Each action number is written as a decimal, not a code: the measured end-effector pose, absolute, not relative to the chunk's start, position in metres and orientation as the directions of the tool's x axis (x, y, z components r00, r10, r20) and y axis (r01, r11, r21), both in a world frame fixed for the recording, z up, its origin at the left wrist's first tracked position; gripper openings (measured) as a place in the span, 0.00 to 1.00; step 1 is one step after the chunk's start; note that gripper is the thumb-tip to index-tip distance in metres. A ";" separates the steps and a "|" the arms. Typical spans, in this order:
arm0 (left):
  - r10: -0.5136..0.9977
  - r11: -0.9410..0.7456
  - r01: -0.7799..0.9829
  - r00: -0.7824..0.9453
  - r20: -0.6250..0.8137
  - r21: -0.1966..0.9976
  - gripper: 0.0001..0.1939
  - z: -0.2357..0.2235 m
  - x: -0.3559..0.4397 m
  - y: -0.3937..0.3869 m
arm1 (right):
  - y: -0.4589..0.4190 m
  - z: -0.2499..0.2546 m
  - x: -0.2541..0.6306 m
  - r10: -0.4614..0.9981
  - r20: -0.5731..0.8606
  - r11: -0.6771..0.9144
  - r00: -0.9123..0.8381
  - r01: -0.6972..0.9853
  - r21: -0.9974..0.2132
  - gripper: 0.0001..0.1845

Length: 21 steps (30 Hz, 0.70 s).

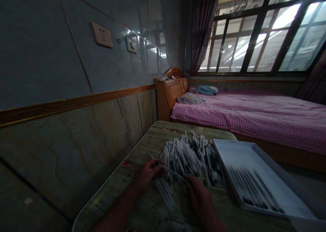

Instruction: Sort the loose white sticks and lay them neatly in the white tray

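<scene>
A slender white stick [173, 172] is held by the left hand [150, 174], its fingers curled closed around the near end, while the far end is met by the fingertips [191, 180] of the right hand [201, 199], which is partly closed; whether the stick is actually gripped by that hand cannot be told from this view. Directly ahead of both hands, a loose heap of similar sticks [189, 157] is piled on the mottled bench [163, 130], and a smaller bundle of sticks [164, 194] lies just below the left hand. To the right of the right hand, a shallow white tray [257, 157] is set, with a blurred row of sticks [252, 188] lying inside it. The main risk is judged to lie in the heap, since its sticks are crossed at many angles: a stick drawn out too sharply, or a brush from either hand, could cause part of the pile to slide. The thin, round stick could be dropped if it is held too lightly, and the bundle below the left hand could be scattered by a careless wrist. The tray's contents could be disturbed if its rim is knocked by the right hand, and the dim light may make the sticks harder to tell apart
</scene>
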<state>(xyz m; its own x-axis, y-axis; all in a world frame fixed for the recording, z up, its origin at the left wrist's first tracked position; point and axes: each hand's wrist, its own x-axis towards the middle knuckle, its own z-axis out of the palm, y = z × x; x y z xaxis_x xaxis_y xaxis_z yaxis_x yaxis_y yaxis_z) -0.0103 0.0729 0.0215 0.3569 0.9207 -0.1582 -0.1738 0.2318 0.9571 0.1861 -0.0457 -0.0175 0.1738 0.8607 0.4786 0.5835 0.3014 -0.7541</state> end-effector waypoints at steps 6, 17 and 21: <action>0.896 0.309 -0.190 0.387 -0.218 0.932 0.22 0.024 -0.012 0.070 | -0.048 -0.015 0.186 0.852 0.496 0.293 0.167 0.633 -0.717 0.14; 0.894 0.239 -0.129 0.417 -0.166 0.962 0.22 0.023 -0.015 0.070 | -0.048 -0.024 0.181 0.888 0.458 0.267 0.046 0.759 -0.594 0.18; 0.903 0.166 -0.126 0.418 -0.099 0.978 0.21 0.025 -0.015 0.067 | -0.054 -0.022 0.178 0.929 0.359 0.208 0.090 0.674 -0.709 0.20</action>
<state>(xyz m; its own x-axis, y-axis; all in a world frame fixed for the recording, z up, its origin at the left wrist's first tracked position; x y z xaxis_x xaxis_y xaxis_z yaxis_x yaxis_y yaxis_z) -0.0145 0.0666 0.0254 0.4184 0.9029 -0.0987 -0.1265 0.1656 0.9781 0.1777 -0.0535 -0.0216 0.0901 0.9291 0.3587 0.6741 0.2083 -0.7086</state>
